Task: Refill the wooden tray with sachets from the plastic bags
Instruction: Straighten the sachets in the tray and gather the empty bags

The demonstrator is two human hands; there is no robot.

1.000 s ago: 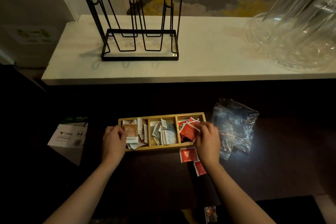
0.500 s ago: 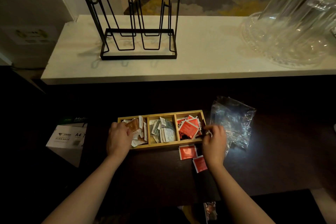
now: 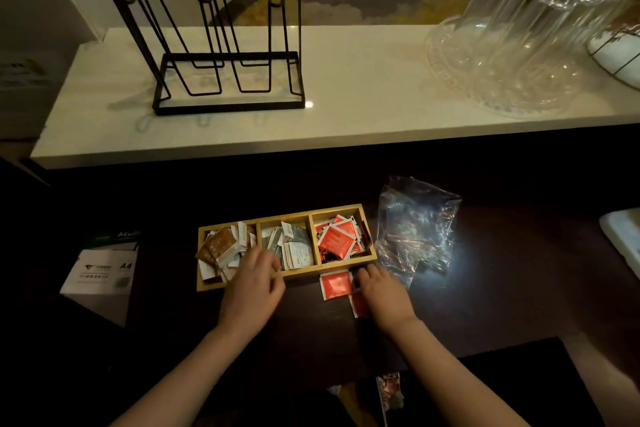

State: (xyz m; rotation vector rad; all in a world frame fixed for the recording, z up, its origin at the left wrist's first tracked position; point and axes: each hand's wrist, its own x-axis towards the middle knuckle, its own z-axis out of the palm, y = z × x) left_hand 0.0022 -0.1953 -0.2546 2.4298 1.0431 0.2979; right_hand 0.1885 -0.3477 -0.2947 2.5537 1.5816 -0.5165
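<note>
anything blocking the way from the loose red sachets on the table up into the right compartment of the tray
Nothing visible does. The red sachet lies flat on the dark table beside the right hand, just in front of the wooden tray. Only the tray's low front wall lies between, and the right compartment is open-topped, already partly filled with red sachets.

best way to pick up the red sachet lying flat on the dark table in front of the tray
Pinch the flat red square sachet at its bare left edge, from above. It lies flat, so lift an edge first; the right hand sits at its right edge and the wooden tray blocks behind.
</note>
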